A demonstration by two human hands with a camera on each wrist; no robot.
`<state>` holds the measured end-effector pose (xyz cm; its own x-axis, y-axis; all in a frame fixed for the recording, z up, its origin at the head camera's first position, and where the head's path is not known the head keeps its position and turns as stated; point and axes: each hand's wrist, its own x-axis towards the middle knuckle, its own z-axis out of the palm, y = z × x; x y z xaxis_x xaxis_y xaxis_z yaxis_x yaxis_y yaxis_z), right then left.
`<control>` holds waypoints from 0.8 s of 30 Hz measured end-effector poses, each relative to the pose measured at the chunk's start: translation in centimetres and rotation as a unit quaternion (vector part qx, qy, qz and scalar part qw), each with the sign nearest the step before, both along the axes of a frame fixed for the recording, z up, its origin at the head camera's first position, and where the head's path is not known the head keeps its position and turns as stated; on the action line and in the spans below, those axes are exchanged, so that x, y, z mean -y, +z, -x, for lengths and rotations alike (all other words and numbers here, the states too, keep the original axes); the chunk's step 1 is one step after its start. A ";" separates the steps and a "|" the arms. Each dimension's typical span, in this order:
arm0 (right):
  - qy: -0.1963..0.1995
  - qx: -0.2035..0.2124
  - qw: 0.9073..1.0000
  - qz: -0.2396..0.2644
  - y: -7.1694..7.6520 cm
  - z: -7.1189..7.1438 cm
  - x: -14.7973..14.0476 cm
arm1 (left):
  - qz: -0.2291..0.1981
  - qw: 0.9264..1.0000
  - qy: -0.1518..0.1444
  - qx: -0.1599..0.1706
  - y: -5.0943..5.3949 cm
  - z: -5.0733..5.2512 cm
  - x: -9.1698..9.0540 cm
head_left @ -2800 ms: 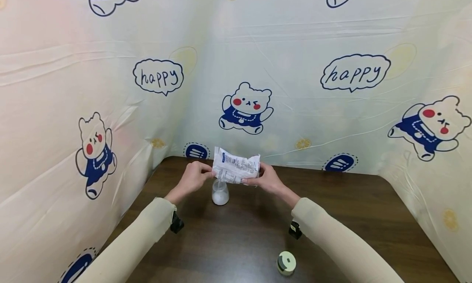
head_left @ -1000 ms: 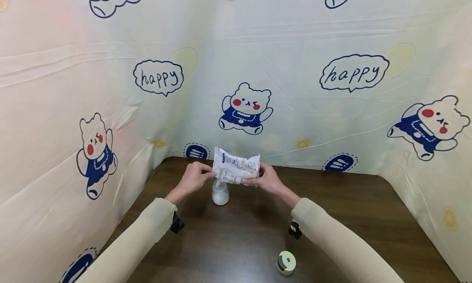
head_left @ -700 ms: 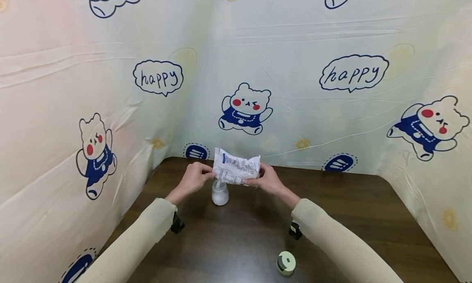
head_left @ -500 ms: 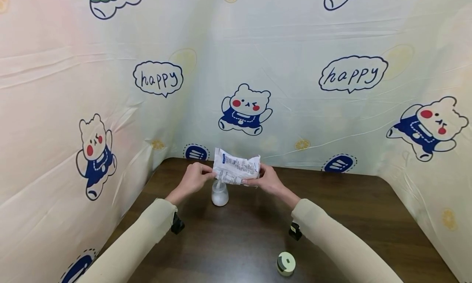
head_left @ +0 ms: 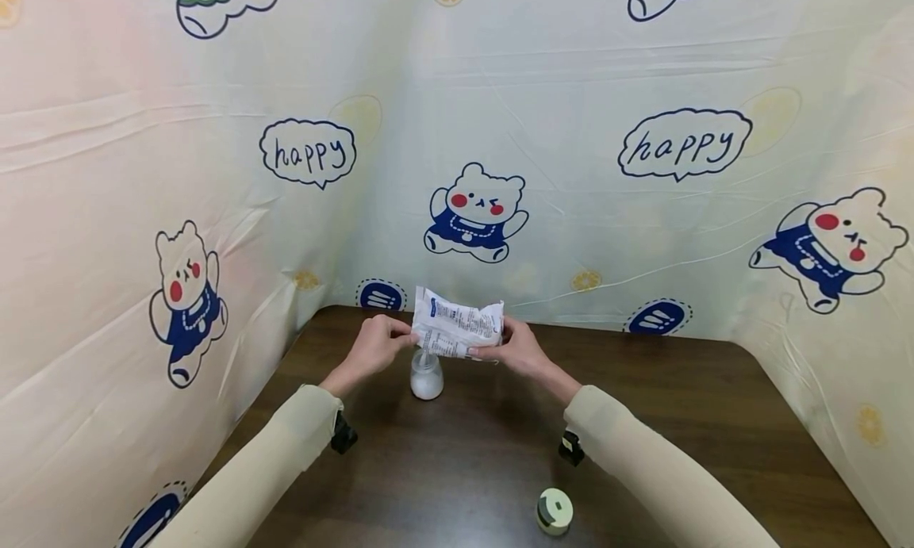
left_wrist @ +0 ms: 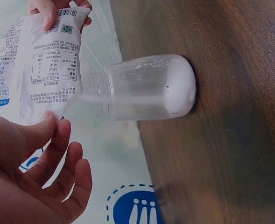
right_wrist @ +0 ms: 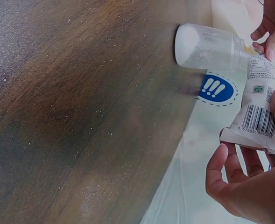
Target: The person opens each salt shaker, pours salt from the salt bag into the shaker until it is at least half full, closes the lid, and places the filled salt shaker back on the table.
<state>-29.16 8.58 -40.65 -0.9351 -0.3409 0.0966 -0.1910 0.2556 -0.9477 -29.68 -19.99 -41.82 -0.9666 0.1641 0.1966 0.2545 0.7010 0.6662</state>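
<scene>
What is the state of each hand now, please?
Left hand: closed, pinching a corner of the printed white packet.
Right hand: closed, holding that packet's opposite end.

The bag (left_wrist: 53, 70) looks like creased plastic film, the jar (left_wrist: 142, 88) smooth, glossy glass or plastic, the lid (head_left: 554, 511) plastic, the worktop (head_left: 457, 469) softly glossy grained wood, the sleeves (head_left: 260, 457) matt cloth.

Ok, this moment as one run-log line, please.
left hand pinches corner of printed packet; right hand holds its other end; white powder streaming into clear jar; jar upright, partly filled; pale-green lid on table
</scene>
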 end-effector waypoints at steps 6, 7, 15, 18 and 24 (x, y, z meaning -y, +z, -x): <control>-0.012 0.009 1.000 -0.003 -1.4 1.0 0.1 | 0.000 1.000 -0.001 -0.001 -0.1 0.0 0.0; -0.015 0.010 1.000 -0.004 -1.9 1.4 0.1 | 0.001 1.000 0.000 -0.001 -0.1 0.0 0.0; -0.024 0.002 1.000 -0.004 -3.6 2.5 0.1 | 0.004 1.000 -0.004 -0.010 -0.4 0.1 0.1; -0.021 0.003 1.000 -0.005 -3.5 2.4 0.0 | 0.003 1.000 -0.003 -0.010 -0.4 0.1 0.1; -0.017 0.003 1.000 -0.010 -3.3 2.3 -0.1 | 0.001 1.000 -0.004 -0.005 -0.3 0.2 0.1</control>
